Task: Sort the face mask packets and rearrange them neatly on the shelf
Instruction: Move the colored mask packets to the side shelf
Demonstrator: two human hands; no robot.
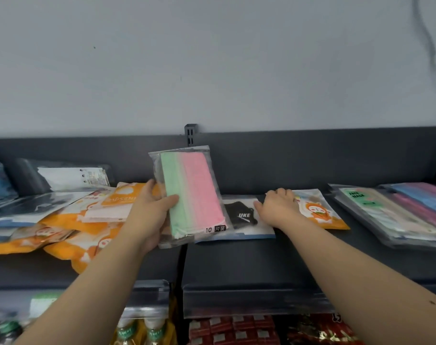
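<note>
My left hand grips a clear packet of green and pink masks, held upright above the dark shelf. My right hand rests with curled fingers on an orange cartoon packet, beside a packet with a black mask that lies flat at the shelf's middle. A loose heap of orange cartoon packets covers the left of the shelf. Whether the right hand pinches the packet cannot be told.
A neat stack of clear packets with pastel masks lies at the right. Grey and blue packets lean against the back panel at left. Below the shelf edge stand bottles and red packs.
</note>
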